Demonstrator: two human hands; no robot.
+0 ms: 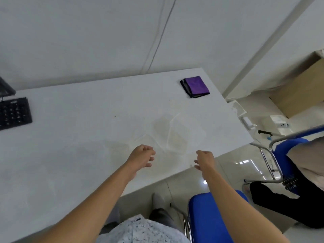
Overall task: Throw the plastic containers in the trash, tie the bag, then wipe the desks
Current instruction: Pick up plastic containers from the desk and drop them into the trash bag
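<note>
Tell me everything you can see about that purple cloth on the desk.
The purple cloth is folded into a small rectangle with a black edge trim and a grey layer showing at its left side. It looks like soft microfibre. It lies flat near the far right corner of the white desk, away from both hands, with nothing else touching it.

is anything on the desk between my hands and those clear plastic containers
Nothing visible. The clear plastic containers lie just beyond the left hand and right hand, with only bare desk between. The purple cloth sits farther back, the keyboard far left.
</note>
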